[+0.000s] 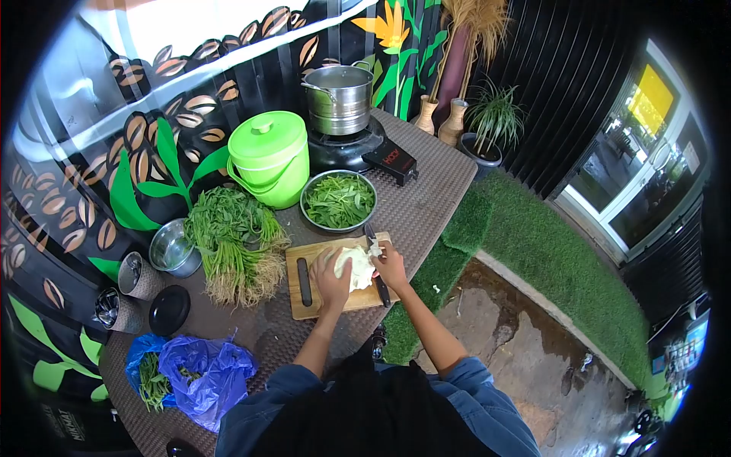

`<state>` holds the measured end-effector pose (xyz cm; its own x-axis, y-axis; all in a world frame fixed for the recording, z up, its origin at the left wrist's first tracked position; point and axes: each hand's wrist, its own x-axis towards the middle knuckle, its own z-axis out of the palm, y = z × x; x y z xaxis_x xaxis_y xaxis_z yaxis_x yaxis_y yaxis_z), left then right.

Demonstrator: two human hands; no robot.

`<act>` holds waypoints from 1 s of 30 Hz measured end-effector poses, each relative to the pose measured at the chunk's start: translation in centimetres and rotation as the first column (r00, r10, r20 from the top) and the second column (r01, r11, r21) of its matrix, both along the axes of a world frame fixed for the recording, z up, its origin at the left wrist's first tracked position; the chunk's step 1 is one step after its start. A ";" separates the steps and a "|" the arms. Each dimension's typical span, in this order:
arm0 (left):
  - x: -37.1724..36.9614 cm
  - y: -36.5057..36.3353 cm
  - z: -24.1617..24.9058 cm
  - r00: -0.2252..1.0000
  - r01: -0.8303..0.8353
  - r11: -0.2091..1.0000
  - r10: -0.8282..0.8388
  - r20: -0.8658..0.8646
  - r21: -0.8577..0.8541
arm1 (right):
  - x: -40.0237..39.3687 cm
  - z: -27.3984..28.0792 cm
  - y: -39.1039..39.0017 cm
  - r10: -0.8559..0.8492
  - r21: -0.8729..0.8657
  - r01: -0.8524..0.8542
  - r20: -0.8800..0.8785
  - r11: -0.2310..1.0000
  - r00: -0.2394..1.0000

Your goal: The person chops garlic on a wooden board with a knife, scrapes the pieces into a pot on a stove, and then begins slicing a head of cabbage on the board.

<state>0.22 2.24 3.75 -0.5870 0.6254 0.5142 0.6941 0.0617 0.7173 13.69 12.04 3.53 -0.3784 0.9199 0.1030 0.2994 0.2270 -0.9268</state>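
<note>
A pale whitish-green cabbage (356, 268) rests on the wooden cutting board (324, 301). My left hand (330, 278) is closed around its left side, pressing it against the board. At its right edge, my right hand (391, 268) pinches a small pale piece of leaf (375, 249). A knife (383, 292) with a black handle lies along the board's right side, passing beneath my right hand, which hides its middle.
Behind the board are a bowl of cut greens (339, 200), a lidded green bucket (268, 160) and a steel pot (339, 99) on a black stove (346, 148). To the left are rooted greens (232, 244), a metal bowl (175, 247) and blue plastic bags (205, 377).
</note>
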 end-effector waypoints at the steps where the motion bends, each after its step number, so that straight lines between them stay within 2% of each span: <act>1: 0.3 -0.1 0.5 0.995 0.046 0.999 -0.047 -0.092 -0.019 | -0.2 -0.6 0.2 -0.027 0.076 0.025 0.017 0.997 1.000; 2: 0.5 -0.2 1.0 0.979 0.090 0.995 -0.096 -0.182 -0.042 | -0.3 -1.1 0.4 -0.055 0.152 0.050 0.032 0.987 0.998; 6: 0.1 0.3 0.1 0.987 0.106 0.994 -0.107 -0.119 -0.015 | 0.1 1.8 -0.7 -0.015 0.162 0.009 0.032 0.987 0.999; 8: -0.1 0.2 -0.3 0.987 0.152 0.987 -0.150 -0.052 0.048 | 0.6 2.0 -0.6 0.071 0.447 -0.119 0.123 0.887 0.990; 9: -0.2 0.3 -0.4 0.987 0.155 0.987 -0.153 -0.050 0.046 | 0.9 1.7 -0.6 0.068 0.445 -0.117 0.124 0.888 0.990; 11: -0.4 0.4 -0.7 0.982 0.187 0.979 -0.185 -0.039 0.081 | 1.4 1.2 -0.9 0.164 0.383 -0.259 0.265 0.887 0.950; 15: -0.1 -0.1 -1.0 0.985 0.159 0.979 -0.149 -0.086 0.125 | 1.8 1.2 -1.6 0.135 0.418 -0.248 0.280 0.874 0.950; 17: 0.3 -0.9 -1.1 0.984 0.101 0.975 -0.068 -0.164 0.199 | 2.2 1.8 -2.0 0.144 0.396 -0.276 0.331 0.876 0.932; 24: 0.6 -1.6 -1.2 0.996 0.082 0.974 -0.072 -0.056 0.210 | 2.5 2.1 -1.7 0.172 0.383 -0.278 0.290 0.881 0.941; 30: 0.6 -1.8 -0.2 0.979 0.157 0.968 -0.127 -0.161 0.194 | 2.4 2.5 -1.4 0.179 0.393 -0.273 0.258 0.878 0.949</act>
<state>0.84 0.41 3.58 -0.4087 0.5691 0.7135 0.7832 -0.1826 0.5943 16.09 10.60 5.99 -0.6261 0.6944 0.3546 0.3671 0.6638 -0.6516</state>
